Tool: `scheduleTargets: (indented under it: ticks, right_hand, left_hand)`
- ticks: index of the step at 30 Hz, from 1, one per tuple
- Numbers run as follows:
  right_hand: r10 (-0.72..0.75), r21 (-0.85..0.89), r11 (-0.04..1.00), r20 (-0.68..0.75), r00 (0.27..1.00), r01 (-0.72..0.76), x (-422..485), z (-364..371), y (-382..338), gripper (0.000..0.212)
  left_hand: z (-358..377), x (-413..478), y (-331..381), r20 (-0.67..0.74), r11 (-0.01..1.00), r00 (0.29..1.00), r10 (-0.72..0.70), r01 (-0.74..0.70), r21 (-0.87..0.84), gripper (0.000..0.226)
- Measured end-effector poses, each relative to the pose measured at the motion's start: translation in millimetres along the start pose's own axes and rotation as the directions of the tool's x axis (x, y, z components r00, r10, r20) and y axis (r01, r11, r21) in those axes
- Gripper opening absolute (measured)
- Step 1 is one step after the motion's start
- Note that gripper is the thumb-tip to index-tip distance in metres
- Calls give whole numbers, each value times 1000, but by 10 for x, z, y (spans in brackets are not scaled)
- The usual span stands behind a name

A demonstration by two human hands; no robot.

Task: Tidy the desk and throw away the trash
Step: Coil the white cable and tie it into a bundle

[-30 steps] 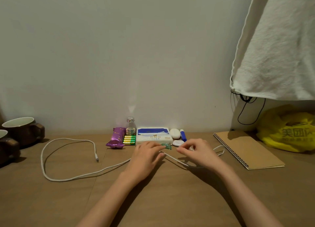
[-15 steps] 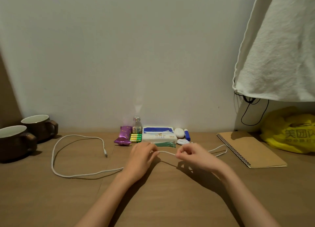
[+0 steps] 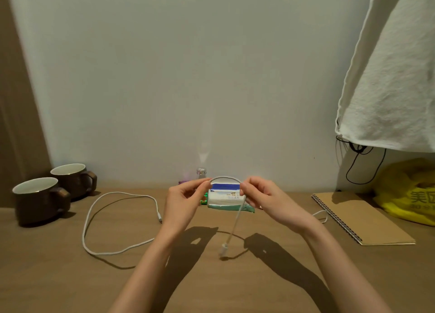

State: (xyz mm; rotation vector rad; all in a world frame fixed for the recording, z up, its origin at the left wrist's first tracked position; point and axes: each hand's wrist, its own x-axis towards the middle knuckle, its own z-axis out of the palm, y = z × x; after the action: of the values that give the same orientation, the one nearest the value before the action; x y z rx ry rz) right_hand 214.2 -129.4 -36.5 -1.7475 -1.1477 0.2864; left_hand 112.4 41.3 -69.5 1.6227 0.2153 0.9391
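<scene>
Cable coiling barely begun; the desk (image 3: 58, 277) looks mostly untidied.
The left hand (image 3: 186, 199) and right hand (image 3: 261, 195) each pinch the white cable (image 3: 234, 223), arched between them, plug dangling, the rest sprawling leftward. Beyond, tissue pack (image 3: 223, 196), mugs (image 3: 40, 199), notebook (image 3: 360, 221) and yellow bag (image 3: 409, 192) wait unsorted.

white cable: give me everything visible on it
The white cable looks braided and limp. The left hand and right hand each pinch it, raised above the desk, with a short arch spanning between them. From the right hand a tail hangs down to a white connector at or just above the desk. The long remainder lies in a loose loop on the desk left of the left forearm, ending in a small plug.
</scene>
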Motion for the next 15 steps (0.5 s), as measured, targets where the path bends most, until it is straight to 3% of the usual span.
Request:
scheduleTargets:
  ticks: [7, 12, 15]
  right_hand:
    - [74, 149, 988, -168, 983, -49, 149, 85, 182, 22]
    - [154, 359, 929, -162, 975, -87, 193, 159, 387, 28]
    - [205, 456, 883, -162, 965, -111, 178, 179, 493, 30]
  left_hand:
    - [-28, -5, -98, 181, 987, 975, -126, 105, 122, 11]
    - [11, -20, -207, 250, 958, 949, -192, 126, 256, 17]
    - [6, -35, -205, 326, 961, 914, -243, 182, 207, 17]
